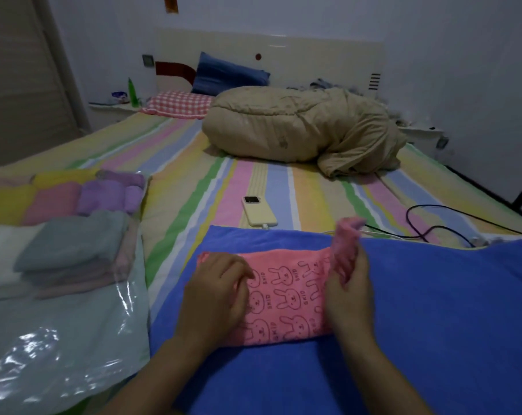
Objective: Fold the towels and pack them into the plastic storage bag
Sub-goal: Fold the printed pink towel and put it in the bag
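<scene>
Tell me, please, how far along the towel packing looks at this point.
Done: several folded towels already sit in the plastic storage bag. In hand: the pink towel is half folded, the left hand pressing its left end while the right hand grips the lifted right end. Left: finishing that fold and bagging it, then folding the blue towel spread beneath it.

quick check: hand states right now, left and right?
Left hand: open, fingers bent, pressing down on the pink towel.
Right hand: closed, gripping the lifted right end of that towel.
</scene>
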Tool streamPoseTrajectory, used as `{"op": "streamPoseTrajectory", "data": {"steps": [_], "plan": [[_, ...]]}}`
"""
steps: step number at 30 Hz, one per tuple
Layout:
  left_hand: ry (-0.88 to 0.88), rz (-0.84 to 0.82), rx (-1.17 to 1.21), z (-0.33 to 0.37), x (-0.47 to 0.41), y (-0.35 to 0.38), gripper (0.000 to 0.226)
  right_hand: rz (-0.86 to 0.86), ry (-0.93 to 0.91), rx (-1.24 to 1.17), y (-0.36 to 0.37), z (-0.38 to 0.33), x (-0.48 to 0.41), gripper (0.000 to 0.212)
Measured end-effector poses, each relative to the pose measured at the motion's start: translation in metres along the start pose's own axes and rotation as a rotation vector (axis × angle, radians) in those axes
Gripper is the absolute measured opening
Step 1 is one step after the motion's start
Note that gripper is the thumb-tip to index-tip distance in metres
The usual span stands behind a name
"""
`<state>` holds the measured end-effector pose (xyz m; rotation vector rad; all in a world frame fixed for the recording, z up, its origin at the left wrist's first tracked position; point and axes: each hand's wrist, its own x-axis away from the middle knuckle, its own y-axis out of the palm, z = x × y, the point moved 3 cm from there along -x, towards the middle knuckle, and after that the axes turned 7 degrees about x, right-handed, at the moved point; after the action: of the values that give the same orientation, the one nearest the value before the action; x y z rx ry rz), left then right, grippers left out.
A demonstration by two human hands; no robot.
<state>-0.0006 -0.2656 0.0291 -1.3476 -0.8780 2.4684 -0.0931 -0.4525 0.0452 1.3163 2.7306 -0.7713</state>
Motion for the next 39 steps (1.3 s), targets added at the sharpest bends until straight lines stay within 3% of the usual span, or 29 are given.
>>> {"op": "streamPoseTrajectory", "data": {"steps": [3,7,11,14,17,20,23,25,28,30,31,33,37,39], "plan": [[-0.126,0.012,-0.094,-0.021,-0.003,0.0,0.045,-0.052,-0.19,0.106,0.028,-0.034,0.012,0.059],[-0.108,-0.298,-0.174,-0.033,0.001,0.014,0.037,-0.207,-0.375,0.201,0.061,-0.051,0.031,0.051],[-0.734,-0.157,0.283,-0.057,0.011,-0.007,0.031,-0.577,-0.724,0.416,0.08,-0.037,0.055,0.055],[-1.129,0.016,0.715,-0.073,0.016,-0.01,0.029,-0.619,-0.863,0.523,0.083,-0.018,0.06,0.056],[-1.148,-0.03,0.692,-0.076,0.013,-0.012,0.024,-0.575,-0.96,0.542,0.083,-0.01,0.063,0.062],[-1.087,-0.028,0.671,-0.077,0.01,-0.007,0.022,-0.593,-0.923,0.484,0.082,-0.006,0.062,0.065],[-1.064,0.01,0.638,-0.078,0.013,-0.003,0.02,-0.519,-0.997,0.499,0.075,-0.004,0.066,0.055],[-1.044,0.0,0.473,-0.081,0.017,-0.004,0.018,-0.396,-0.895,0.423,0.064,-0.004,0.062,0.041],[-1.054,-0.097,0.21,-0.083,0.016,-0.011,0.04,-0.18,-0.366,0.301,0.038,0.003,0.033,0.037],[-1.099,-0.195,0.115,-0.079,0.013,-0.014,0.066,-0.314,0.054,0.354,0.032,0.014,0.015,0.053],[-1.126,-0.233,0.113,-0.076,0.012,-0.015,0.068,-0.414,0.187,0.358,0.032,0.016,0.012,0.063],[-1.182,-0.26,0.229,-0.07,0.009,-0.015,0.053,-0.521,0.304,0.316,0.036,0.016,0.007,0.072],[-1.271,-0.187,0.632,-0.049,0.009,-0.018,0.037,-0.685,0.349,0.174,0.037,0.002,0.013,0.024],[-1.255,-0.169,0.781,-0.038,0.013,-0.022,0.029,-0.729,0.402,0.05,0.034,-0.003,0.019,0.018]]}}
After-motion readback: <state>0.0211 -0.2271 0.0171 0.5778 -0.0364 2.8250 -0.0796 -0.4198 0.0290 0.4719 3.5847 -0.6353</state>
